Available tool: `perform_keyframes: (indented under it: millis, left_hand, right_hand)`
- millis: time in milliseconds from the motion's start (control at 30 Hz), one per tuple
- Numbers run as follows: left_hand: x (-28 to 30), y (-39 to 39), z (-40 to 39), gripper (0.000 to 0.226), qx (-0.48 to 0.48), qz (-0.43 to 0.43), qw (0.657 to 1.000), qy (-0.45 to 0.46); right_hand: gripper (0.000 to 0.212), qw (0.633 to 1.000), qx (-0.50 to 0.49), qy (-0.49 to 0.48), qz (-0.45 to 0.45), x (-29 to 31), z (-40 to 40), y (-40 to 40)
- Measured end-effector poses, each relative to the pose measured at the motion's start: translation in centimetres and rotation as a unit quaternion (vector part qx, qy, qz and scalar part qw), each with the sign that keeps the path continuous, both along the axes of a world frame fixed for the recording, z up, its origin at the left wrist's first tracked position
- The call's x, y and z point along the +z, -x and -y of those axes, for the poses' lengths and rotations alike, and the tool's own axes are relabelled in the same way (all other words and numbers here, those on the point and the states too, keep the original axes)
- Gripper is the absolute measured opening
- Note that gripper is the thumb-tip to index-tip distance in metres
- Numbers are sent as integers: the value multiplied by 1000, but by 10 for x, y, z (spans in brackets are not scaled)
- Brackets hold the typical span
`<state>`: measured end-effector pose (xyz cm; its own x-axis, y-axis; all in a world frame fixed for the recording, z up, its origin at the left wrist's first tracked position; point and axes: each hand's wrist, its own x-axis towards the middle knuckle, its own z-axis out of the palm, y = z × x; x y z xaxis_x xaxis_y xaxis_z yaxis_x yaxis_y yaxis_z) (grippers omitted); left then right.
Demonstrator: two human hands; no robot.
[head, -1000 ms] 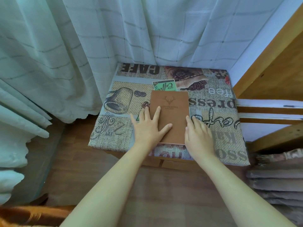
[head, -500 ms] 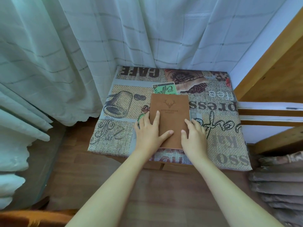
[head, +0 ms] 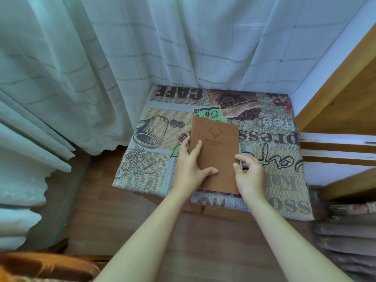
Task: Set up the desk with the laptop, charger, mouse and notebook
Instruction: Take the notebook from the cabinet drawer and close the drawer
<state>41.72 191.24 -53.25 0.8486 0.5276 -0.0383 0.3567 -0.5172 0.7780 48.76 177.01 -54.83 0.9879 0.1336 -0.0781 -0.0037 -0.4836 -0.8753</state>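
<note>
A brown notebook with a stamped deer head lies closed on a small table under a coffee-print cloth. My left hand rests flat on the notebook's left side, index finger and thumb on the cover and the other fingers off its left edge. My right hand is at the right edge, thumb on the cover and fingers curled round the edge, which looks slightly raised. No laptop, charger or mouse is in view.
White checked curtains hang behind and to the left of the table. A wooden frame stands at the right, with folded fabrics stacked below it. An orange-brown object sits bottom left on the wooden floor.
My right hand went from lying flat beside the notebook to curling round its right edge. The notebook has turned slightly. My left hand stays on the cover.
</note>
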Motion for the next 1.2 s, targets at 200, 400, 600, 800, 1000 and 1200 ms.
perform_keyframes:
  millis: [200, 400, 600, 800, 1000, 1200]
  left_hand:
    - [2, -1, 1, 94, 17, 9, 997, 76]
    - [8, 2, 0, 99, 122, 34, 938, 321]
    - [29, -2, 6, 93, 132, 23, 888, 440]
    - [101, -7, 15, 83, 110, 79, 869, 477]
    - [200, -2, 28, 83, 59, 124, 872, 471]
    - [291, 0, 38, 81, 5, 145, 874, 464]
  right_hand:
    - [27, 998, -46, -46, -28, 6, 4, 2]
    - [33, 992, -42, -91, -82, 7, 15, -8]
    - [36, 984, -26, -132, -119, 26, 27, -19]
    - [38, 974, -5, -180, -136, 92, 45, -32]
    - [39, 960, -4, -238, -150, 197, 76, -28]
    - [40, 959, -11, -257, -120, 296, 105, -14]
